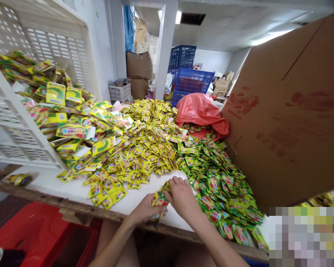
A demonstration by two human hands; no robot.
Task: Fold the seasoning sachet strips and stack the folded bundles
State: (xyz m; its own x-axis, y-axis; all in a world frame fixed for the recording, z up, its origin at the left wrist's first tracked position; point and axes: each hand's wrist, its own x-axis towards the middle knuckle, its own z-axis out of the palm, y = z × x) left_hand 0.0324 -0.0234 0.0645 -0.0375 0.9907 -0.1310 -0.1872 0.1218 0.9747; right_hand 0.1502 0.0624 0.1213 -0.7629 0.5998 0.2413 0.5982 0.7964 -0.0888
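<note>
My left hand (144, 210), near the table's front edge, is closed around a few small green, yellow and red packets (159, 200). Just to its right, my right hand (182, 195) has its fingers curled over a packet (166, 186) at the top of that bunch; its fingertips are partly hidden. Beyond my hands spreads a heap of yellow packets (144, 148). A pile of green packets (214, 185) lies to the right of my right hand. Small yellow cardboard boxes (74, 131), some with open white flaps, are heaped at the left.
A white plastic crate (91, 70) lies tipped at the left, boxes spilling from it. A red plastic bag (200, 107) rests behind the green packets. A large cardboard box (289, 111) leans at the right. A small jar (20, 180) lies at the left edge. Blue crates (193, 79) stand behind.
</note>
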